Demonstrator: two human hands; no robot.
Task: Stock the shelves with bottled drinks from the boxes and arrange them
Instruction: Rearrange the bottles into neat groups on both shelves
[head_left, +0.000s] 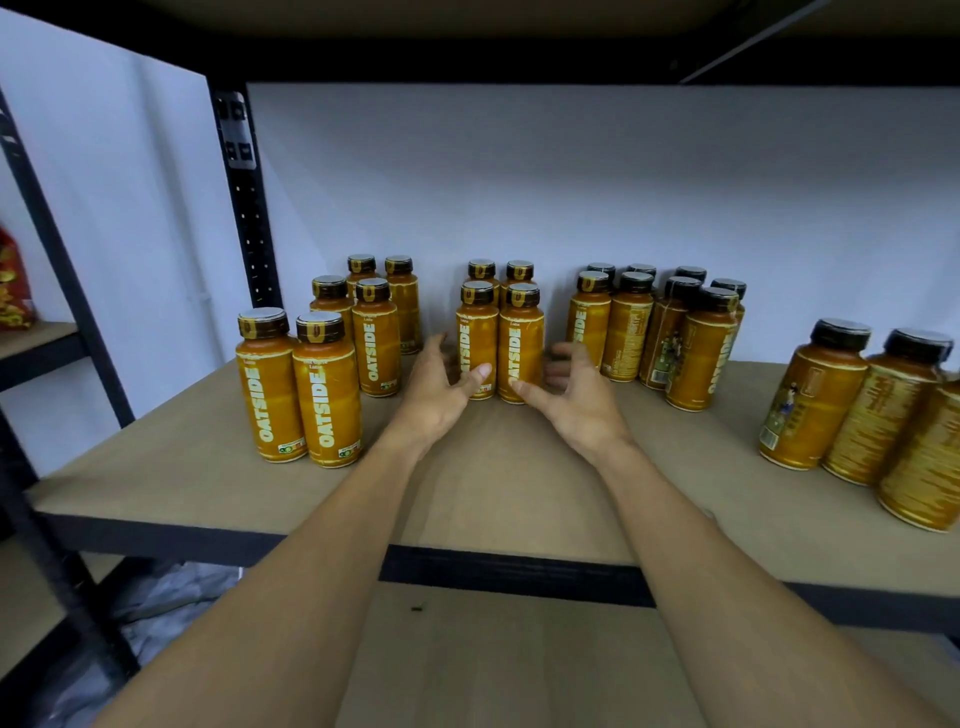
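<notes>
Orange OATSIDE bottles with dark caps stand in groups on the brown shelf board (493, 483). The middle group (521, 343) is two rows of two, labels facing me. My left hand (441, 387) is just left of that group, fingers relaxed, its thumb tip in front of the front left bottle (477, 340). My right hand (574, 392) is just right of it, fingers loosely curled, its thumb tip at the base of the front right bottle. Neither hand grips a bottle.
A left group (326, 395) of several bottles runs toward the black upright (249, 208). More bottles stand at the right (698, 348) and far right (810, 400), labels turned at mixed angles. A red packet (13, 283) sits on the neighbouring shelf.
</notes>
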